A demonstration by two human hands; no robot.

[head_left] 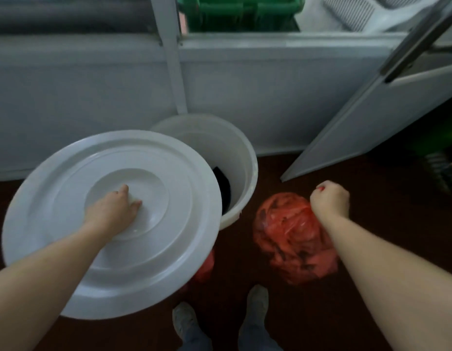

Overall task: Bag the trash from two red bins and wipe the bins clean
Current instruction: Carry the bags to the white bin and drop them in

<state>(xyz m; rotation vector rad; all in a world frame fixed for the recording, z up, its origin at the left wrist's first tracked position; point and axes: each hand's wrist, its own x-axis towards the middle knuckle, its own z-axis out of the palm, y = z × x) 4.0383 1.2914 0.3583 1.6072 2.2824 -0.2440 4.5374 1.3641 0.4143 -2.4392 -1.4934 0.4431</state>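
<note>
White lid [55,198] up, red trash bag [288,239] ready.
Left hand [113,209] grips the lid's centre, right hand [330,198] clutches the bag's neck; clear the bucket [247,158] rim, lower gently.

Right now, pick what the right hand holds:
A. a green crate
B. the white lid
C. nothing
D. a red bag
D: the right hand grips the top of the red bag, while the left hand holds the lid.
</note>
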